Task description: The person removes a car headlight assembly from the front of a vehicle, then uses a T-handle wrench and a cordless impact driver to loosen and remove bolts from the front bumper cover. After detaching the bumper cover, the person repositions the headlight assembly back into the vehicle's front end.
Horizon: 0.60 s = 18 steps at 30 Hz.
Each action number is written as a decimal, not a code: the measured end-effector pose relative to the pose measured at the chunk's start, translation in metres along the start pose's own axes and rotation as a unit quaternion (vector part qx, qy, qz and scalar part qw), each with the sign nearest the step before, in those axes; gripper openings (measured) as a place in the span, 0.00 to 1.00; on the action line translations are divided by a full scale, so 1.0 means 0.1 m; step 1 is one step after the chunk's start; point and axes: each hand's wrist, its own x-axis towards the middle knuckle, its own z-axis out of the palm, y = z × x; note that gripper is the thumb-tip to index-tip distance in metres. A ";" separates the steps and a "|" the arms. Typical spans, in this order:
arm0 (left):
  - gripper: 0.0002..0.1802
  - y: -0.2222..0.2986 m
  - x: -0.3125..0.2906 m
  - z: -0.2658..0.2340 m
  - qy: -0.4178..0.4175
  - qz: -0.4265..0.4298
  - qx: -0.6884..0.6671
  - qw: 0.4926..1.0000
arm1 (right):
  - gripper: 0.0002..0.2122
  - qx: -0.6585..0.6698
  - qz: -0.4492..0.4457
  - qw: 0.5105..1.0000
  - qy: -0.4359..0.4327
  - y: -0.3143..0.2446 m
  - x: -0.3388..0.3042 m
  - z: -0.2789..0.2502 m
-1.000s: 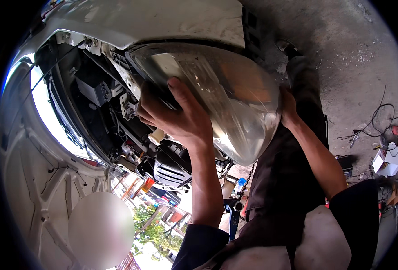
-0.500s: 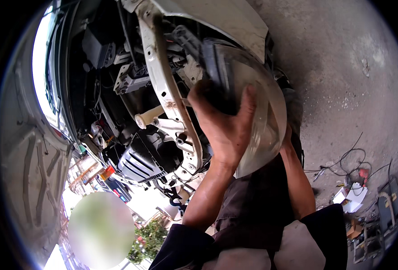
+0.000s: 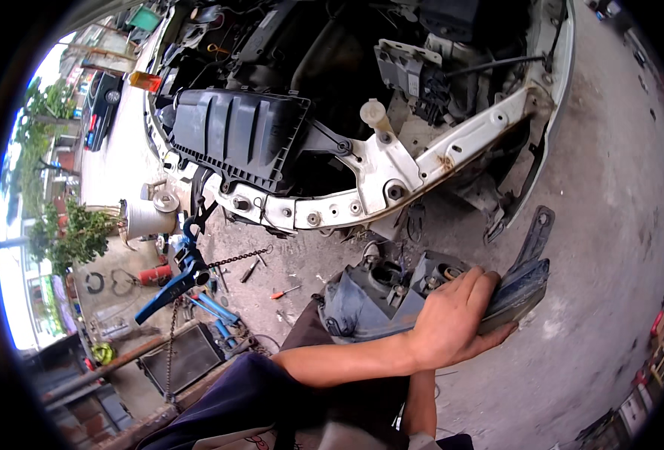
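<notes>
A car headlight assembly (image 3: 362,306) is in front of the car's open front end, its dark grey back with round bulb openings turned up. A flat mounting arm (image 3: 534,234) sticks out from its right end. My left hand (image 3: 456,319) is closed over the near right part of the housing, fingers on top and thumb lower down. My right forearm passes under the left one; the right hand is hidden behind it, so I cannot see its fingers. Beyond the headlight runs the white metal front crossbar (image 3: 332,211), with a black air filter housing (image 3: 234,139) behind it.
At the left, a blue clamp-like tool (image 3: 174,281) hangs by a chain. A screwdriver (image 3: 283,293) and other tools lie on the concrete floor. A white bucket (image 3: 150,217) and a dark radiator-like panel (image 3: 182,360) are farther left. A dark car (image 3: 102,109) stands in the background.
The headlight has turned over from its clear lens to its dark back, and is now apart from the car body. My view has swung round, showing more tools at the left.
</notes>
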 end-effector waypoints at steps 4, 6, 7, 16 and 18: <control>0.39 0.45 0.12 -0.51 0.036 -0.108 0.001 0.994 | 0.20 -0.074 0.017 0.997 -0.027 -0.18 -0.29 0.37; 0.40 0.71 0.15 -0.78 0.066 -0.113 0.011 0.991 | 0.20 -0.110 0.016 0.993 -0.047 -0.24 -0.42 0.63; 0.40 0.81 0.19 -0.91 0.091 -0.082 0.020 0.992 | 0.20 -0.135 0.010 0.989 -0.062 -0.26 -0.46 0.80; 0.46 1.06 0.62 -2.40 0.176 -0.097 -0.028 0.979 | 0.18 -0.100 0.094 0.991 -0.010 -0.32 -0.87 1.88; 0.38 1.02 0.79 -2.72 0.150 -0.117 -0.038 0.981 | 0.18 -0.162 0.072 0.984 -0.023 -0.23 -0.75 2.16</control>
